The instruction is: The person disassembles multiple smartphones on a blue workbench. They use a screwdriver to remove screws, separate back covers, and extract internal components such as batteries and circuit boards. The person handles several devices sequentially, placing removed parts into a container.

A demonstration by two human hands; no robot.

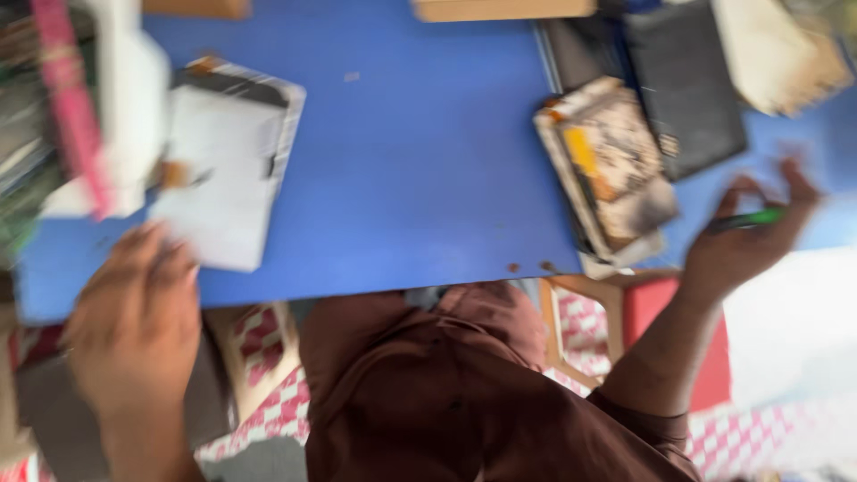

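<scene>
We see our right hand [745,241] with its fingers [797,192] pinched round a green pen [748,219], just beside a stack of worn books [611,170] on the blue worktop [411,152]. Our left hand [134,321] is loose and empty, fingers near a white booklet [223,170].

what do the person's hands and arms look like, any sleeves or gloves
Both hands are bare, with no gloves. The left hand and right hand show no rings or watch, though the picture is blurred. The right forearm is bare up to a brown sleeve near the elbow, matching the brown shirt.
</scene>
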